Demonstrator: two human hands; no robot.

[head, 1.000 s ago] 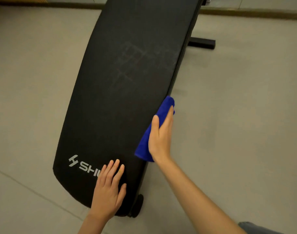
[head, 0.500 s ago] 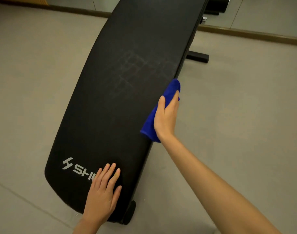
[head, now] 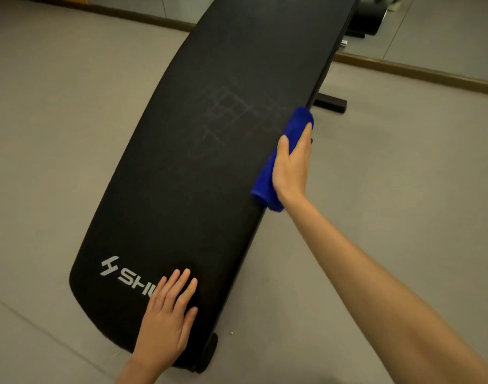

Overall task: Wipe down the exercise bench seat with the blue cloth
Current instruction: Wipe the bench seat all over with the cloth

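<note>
Head view: from above, looking down along the bench.
Seat: a long, black, padded exercise bench seat runs from the near left to the far right over the smooth grey floor.
Cloth: the folded blue cloth lies draped over the seat's right edge, about halfway along its length.
Right hand: the right hand presses the cloth against that edge. Its fingers are straight and close together along the side, and its thumb lies on the cloth on top.
Left hand: the left hand rests flat on the near end of the seat, fingers spread wide and holding nothing.
Logo: white lettering is printed at the near end, partly hidden under the left hand.
Marks: faint pale grid-like scuffs show on the padding, just left of the cloth.
Frame: a black foot bar sticks out on the floor beyond the cloth, and a small black wheel sits under the near corner.
</note>
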